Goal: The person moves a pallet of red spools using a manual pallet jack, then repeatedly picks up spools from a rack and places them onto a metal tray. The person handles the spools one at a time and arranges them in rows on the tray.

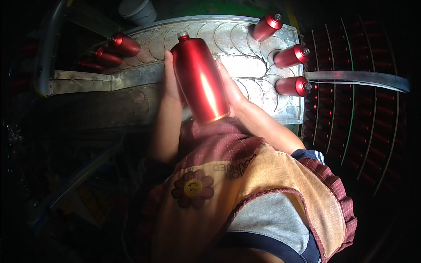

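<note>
A shiny metallic red bottle (199, 79) with a narrow, clear-looking neck is raised in front of me, tilted, its neck pointing away and its base toward me. My left hand (172, 81) grips its left side near the shoulder. Against the lower right side of the same bottle, my right hand (231, 90) is closed, its fingers partly hidden behind it. Beneath the bottle runs a metal conveyor (160, 41) of overlapping curved plates. At its right end stand three similar bottles, a far one (264, 29), a middle one (288, 57) and a near one (290, 86).
More red bottles (125, 44) stand on the conveyor's dim left part. A white bucket (137, 11) sits behind it. To the right, many red bottles lie in rows (364, 118) between thin strips, and a curved metal rail (357, 78) reaches over them. A metal post (49, 52) rises at the left.
</note>
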The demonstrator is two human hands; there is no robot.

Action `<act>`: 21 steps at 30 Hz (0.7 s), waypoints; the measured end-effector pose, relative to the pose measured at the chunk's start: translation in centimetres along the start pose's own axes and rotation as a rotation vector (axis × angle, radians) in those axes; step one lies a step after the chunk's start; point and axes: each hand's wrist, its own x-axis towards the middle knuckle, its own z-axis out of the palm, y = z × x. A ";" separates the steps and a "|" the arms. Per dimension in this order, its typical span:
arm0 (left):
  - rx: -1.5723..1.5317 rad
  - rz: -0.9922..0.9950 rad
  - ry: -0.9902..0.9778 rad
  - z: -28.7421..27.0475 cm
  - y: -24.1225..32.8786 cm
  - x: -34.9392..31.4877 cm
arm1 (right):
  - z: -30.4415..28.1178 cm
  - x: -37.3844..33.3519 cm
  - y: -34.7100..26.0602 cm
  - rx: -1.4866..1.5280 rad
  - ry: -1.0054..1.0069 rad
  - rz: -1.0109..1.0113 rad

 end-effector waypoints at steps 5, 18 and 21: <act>0.091 0.038 0.116 -1.1 0.4 0.8 | 0.4 -0.8 -0.9 -0.092 0.169 0.049; 0.609 0.027 0.345 2.9 1.9 0.5 | -3.6 -1.3 -0.8 0.311 -0.271 0.102; 0.316 -0.067 0.001 3.5 1.1 1.0 | -4.4 -1.6 -0.5 0.492 -0.551 0.155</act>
